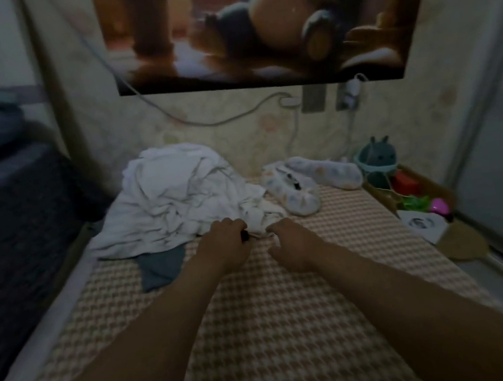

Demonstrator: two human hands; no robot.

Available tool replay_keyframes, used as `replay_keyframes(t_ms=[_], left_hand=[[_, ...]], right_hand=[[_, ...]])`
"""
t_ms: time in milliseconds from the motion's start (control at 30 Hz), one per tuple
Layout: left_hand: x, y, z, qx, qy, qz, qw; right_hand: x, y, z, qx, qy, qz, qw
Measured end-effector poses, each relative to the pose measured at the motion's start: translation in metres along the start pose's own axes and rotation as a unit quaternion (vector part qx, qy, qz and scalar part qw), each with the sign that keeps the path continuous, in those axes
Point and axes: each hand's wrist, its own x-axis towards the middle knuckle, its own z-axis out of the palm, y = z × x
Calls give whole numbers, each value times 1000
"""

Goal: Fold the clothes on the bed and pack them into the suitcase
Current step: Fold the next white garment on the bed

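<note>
My left hand point(228, 244) grips the near edge of the pile of white clothes point(175, 206), fingers curled. A small dark thing at its fingertips is too blurred to name. My right hand point(292, 244) curls at the same edge, and I cannot tell whether it holds the cloth. The crumpled pile lies on the checked bed point(262, 332), partly covering a grey-blue garment point(161, 266).
</note>
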Motion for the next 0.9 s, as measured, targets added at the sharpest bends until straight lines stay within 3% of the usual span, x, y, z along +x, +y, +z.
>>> replay_keyframes(t_ms=[133, 233, 367, 467, 567, 700, 767, 900], left_hand=[[23, -34, 20, -1, -20, -36, 999], [40, -44, 29, -5, -33, -43, 999], [46, -44, 25, 4, 37, -41, 998], [40, -41, 12, -9, 74, -10, 997], [24, -32, -2, -26, 26, 26, 999], [-9, -9, -12, -28, 100, 81, 991], [-31, 6, -25, -32, 66, 56, 996], [-85, 31, -42, -17, -86, -10, 996]], right_hand=[[58, -1, 18, -14, 58, -22, 998], [87, 0, 19, 39, 33, -19, 999], [110, -2, 19, -69, 58, -28, 996], [92, -5, 10, 57, 104, -125, 985], [49, -9, -10, 144, 207, -220, 942], [-4, -13, -28, 206, 178, -195, 942], [-33, -15, -35, 230, 142, -173, 947], [-87, -21, -35, 209, 80, -141, 964]])
